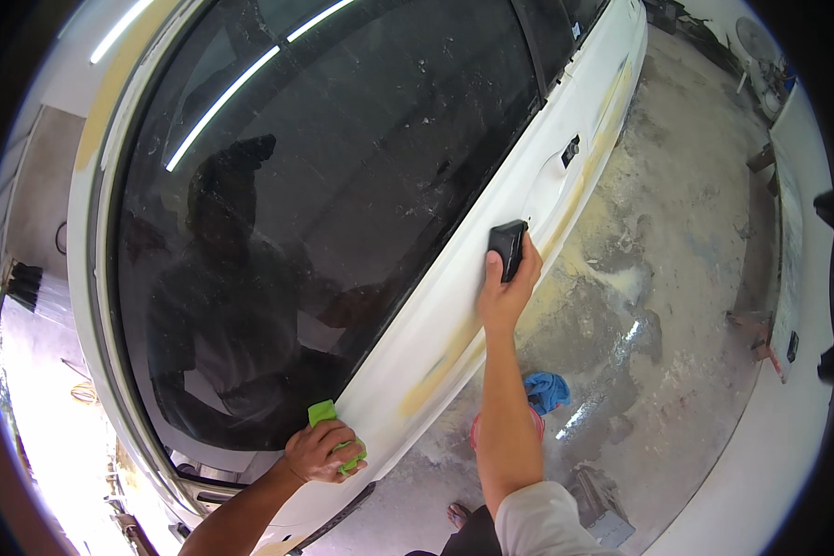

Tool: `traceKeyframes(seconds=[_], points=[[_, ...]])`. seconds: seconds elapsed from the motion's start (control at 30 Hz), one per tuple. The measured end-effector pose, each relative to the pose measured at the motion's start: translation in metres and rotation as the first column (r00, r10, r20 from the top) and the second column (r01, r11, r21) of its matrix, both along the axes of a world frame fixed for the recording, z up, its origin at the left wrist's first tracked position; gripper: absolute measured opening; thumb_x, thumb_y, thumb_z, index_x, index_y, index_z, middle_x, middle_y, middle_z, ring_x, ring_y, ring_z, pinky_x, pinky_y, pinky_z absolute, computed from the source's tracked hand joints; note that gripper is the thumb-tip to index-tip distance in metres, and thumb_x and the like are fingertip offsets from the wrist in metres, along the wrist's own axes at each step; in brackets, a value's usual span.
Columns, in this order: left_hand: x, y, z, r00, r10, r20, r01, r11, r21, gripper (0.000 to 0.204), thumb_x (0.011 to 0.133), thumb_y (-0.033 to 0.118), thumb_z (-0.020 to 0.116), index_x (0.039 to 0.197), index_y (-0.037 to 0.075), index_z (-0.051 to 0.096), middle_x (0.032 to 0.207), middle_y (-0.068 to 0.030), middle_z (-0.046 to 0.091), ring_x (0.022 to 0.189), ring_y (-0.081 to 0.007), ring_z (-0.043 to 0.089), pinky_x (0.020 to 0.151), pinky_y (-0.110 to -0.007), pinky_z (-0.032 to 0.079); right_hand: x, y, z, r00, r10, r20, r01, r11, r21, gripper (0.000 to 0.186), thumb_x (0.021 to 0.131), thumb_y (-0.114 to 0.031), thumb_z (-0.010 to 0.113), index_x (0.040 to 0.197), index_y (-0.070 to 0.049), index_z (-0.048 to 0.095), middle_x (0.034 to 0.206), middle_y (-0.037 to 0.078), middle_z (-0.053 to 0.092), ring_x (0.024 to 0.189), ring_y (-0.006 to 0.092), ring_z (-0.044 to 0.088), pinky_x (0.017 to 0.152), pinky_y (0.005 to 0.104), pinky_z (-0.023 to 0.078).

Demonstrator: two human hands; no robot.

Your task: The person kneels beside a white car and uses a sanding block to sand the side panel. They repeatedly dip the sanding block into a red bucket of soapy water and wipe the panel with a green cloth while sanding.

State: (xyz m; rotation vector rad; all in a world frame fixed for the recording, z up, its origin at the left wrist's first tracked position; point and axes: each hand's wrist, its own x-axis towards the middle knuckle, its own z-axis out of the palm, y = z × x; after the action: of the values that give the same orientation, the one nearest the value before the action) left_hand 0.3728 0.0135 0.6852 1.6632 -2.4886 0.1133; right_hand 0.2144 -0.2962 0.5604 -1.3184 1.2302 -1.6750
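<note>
1. The grey, stained floor spreads to the right of the car's white door panel, the landmark here.
2. The door panel runs slantwise, with yellowish patches along its outer part.
3. The dark window adjoins the door panel's left side, mirroring a person and a bright strip light.
4. A fan stands well apart from the door panel, to its far right.
5. A bunched blue cloth is to the right of the door panel, low down, beside the right forearm.
6. Of the two hands, the right hand is at the door panel's middle, thumb and fingers closed around a block.
7. The left hand is at the door panel's near end, fingers curled over a green piece.
8. That black block lies against the door panel.
9. The green piece, cloth or pad, I cannot tell, is pressed to the door panel.
10. A small black opening sits in the door panel, beyond the block.
</note>
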Motion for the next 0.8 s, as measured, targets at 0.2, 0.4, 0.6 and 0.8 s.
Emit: traceKeyframes(seconds=[0.2,0.4,0.6,0.8], points=[[-0.006,-0.004,0.004,0.999,0.031,0.036,-0.031,0.999,0.007,0.029,0.079,0.040,0.081,0.098,0.025,0.066,0.102,0.0062,0.063,0.097,-0.0170,0.063,0.074,-0.032,0.052,0.017,0.137,-0.035,0.972,0.109,-0.209,-0.129,0.988,-0.082,0.078,0.097,-0.048,0.069,0.147,0.007,0.045,0.138,0.029,0.049,0.126,0.0441,0.048,0.109,0.0554,0.038],[-0.006,-0.002,0.002,0.993,0.048,0.105,-0.045,0.999,-0.030,0.028,0.079,0.042,0.078,0.098,0.026,0.065,0.101,0.0079,0.062,0.097,-0.0152,0.063,0.071,-0.031,0.050,-0.002,0.012,-0.005,0.999,0.033,0.021,-0.033,0.999,0.039,0.062,0.102,-0.036,0.066,0.145,0.004,0.048,0.139,0.025,0.049,0.126,0.0392,0.050,0.108,0.0475,0.041],[-0.007,-0.008,0.005,0.993,0.062,0.104,-0.063,0.998,0.007,0.025,0.080,0.042,0.077,0.097,0.027,0.065,0.100,0.0085,0.062,0.097,-0.0140,0.063,0.070,-0.032,0.049,0.009,0.110,-0.035,0.970,0.167,-0.174,-0.183,0.980,-0.080,0.083,0.096,-0.053,0.068,0.148,0.007,0.044,0.137,0.029,0.049,0.127,0.0450,0.047,0.110,0.0549,0.036],[-0.007,-0.003,0.002,0.991,0.073,0.110,-0.072,0.997,-0.012,0.027,0.081,0.042,0.077,0.099,0.027,0.065,0.103,0.0078,0.061,0.099,-0.0143,0.063,0.070,-0.032,0.050,-0.003,-0.018,0.005,1.000,-0.013,-0.016,0.014,0.998,0.061,0.061,0.103,-0.033,0.065,0.146,0.006,0.045,0.136,0.026,0.048,0.122,0.0409,0.051,0.108,0.0477,0.040]])
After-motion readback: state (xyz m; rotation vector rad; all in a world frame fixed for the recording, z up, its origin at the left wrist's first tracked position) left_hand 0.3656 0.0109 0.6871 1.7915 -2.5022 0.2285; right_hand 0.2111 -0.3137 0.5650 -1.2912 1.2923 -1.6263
